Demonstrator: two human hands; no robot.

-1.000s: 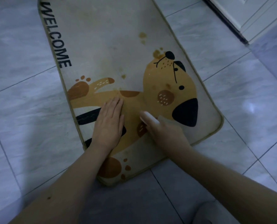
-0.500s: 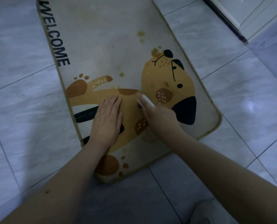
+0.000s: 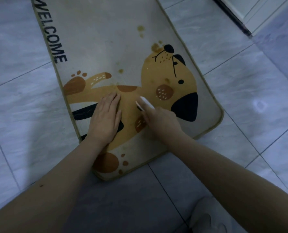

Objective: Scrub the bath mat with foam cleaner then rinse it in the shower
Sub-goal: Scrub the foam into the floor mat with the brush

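1. Right now my forearms reach out over the grey tile floor [image 3: 30, 101] to the near end of the bath mat [image 3: 106, 39], which lies flat on the tiles with its far end running out of view.
2. To scrub well, I judge I should bear down with my flat hand so the mat cannot creep, and work the brush in short strokes toward the brown stains [image 3: 140, 29] farther up.
3. My left hand [image 3: 104, 118] rests palm down on the printed dog's body, fingers straight and close together, holding nothing.
4. My right hand [image 3: 161, 120] curls round a small white brush [image 3: 145, 102], whose tip touches the mat just beside my left fingertips.
5. I see no foam on the mat.
6. Beyond, a white door [image 3: 266, 12] edges the floor.
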